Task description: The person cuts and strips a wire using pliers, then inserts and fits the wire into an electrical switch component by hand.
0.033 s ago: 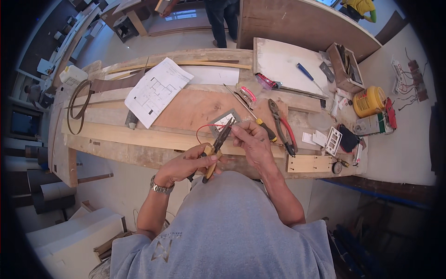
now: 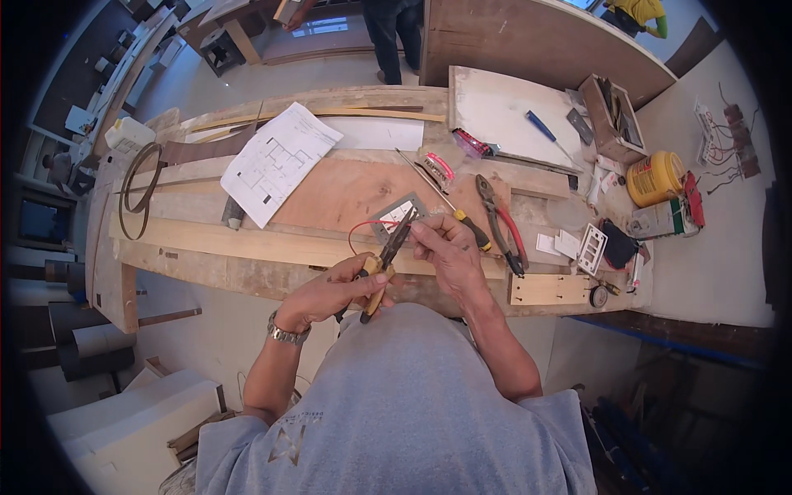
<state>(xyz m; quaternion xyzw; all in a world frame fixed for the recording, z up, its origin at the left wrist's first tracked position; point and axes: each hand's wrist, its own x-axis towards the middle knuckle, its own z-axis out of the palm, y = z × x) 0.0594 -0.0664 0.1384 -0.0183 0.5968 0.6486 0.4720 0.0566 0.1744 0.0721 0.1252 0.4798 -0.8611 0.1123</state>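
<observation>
My left hand (image 2: 334, 289) is wrapped round the yellow-and-black handles of long-nose pliers (image 2: 396, 242), whose dark jaws point up and away from me. A thin red wire (image 2: 354, 234) loops in from the left to the jaws. At the jaw tips my right hand (image 2: 454, 254) pinches the wire's end, partly hidden by the fingers. Just beyond lies a grey-framed plate (image 2: 406, 201) with a white middle. To the right of my right hand are a screwdriver (image 2: 473, 230) with a yellow-and-black handle and larger red-handled pliers (image 2: 505, 221).
A printed floor plan (image 2: 280, 163) lies on the workbench (image 2: 190, 268) at left, near a coiled dark strip (image 2: 136, 191). On the right are a blue screwdriver (image 2: 541, 126), a wooden box (image 2: 612, 120), a yellow tub (image 2: 654, 179) and white frames (image 2: 591, 249). Another person (image 2: 394, 37) stands beyond the bench.
</observation>
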